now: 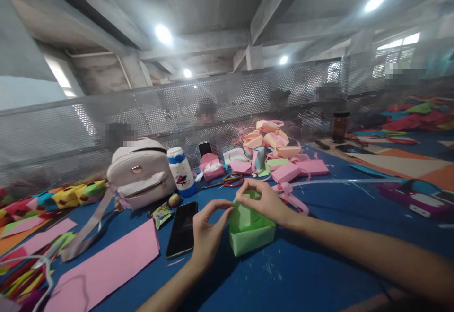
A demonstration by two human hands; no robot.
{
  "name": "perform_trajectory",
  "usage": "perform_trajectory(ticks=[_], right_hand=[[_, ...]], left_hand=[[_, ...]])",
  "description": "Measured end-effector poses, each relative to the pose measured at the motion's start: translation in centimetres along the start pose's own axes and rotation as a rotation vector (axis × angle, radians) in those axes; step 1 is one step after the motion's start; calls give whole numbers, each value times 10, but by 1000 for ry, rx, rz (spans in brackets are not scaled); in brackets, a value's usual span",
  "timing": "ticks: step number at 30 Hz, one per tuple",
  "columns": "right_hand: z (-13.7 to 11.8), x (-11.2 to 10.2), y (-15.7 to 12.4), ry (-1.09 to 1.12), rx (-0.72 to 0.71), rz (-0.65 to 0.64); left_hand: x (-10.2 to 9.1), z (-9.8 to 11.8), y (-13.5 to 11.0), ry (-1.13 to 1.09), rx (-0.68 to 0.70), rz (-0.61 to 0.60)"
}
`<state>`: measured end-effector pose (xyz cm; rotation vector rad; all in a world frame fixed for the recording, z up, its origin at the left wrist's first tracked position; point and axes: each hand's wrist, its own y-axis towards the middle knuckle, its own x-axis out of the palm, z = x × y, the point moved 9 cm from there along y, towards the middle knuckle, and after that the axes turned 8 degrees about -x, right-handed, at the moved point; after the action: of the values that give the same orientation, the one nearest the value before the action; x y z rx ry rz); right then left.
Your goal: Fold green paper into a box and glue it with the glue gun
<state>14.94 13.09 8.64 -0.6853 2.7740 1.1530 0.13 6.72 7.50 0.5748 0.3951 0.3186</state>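
Observation:
A light green folded-paper box [252, 242] stands on the blue tabletop, its open top facing up and its back panel raised. My left hand [208, 231] pinches the box's upper left edge between thumb and forefinger. On the same raised edge, my right hand [264, 201] is closed, thumb and fingers pressed together near the left fingertips. Whether a small piece lies between the fingertips is too small to tell. Just left of my left hand lies a black phone [182, 229]. Red-handled scissors [232, 179] rest behind the box.
A stack of pink paper sheets [109, 267] lies front left. Behind it stand a pale backpack [140, 175] and a white-and-blue bottle [182, 172]. Paper baskets [273, 139] are piled at the back against a perforated metal screen [163, 108]. A purple device [418, 198] sits at right.

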Motion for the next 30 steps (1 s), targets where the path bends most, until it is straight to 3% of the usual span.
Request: perform_trajectory(ticks=[10, 16, 24, 30], right_hand=[[3, -2, 3, 51, -21, 43], [-6, 2, 0, -19, -36, -2], [-27, 6, -3, -338, -152, -83], [-23, -3, 2, -373, -166, -21]], left_hand=[[3, -15, 2, -89, -110, -10], [10, -17, 3, -94, -186, -63], [8, -1, 0, -43, -105, -61], [7, 2, 2, -7, -105, -48]])
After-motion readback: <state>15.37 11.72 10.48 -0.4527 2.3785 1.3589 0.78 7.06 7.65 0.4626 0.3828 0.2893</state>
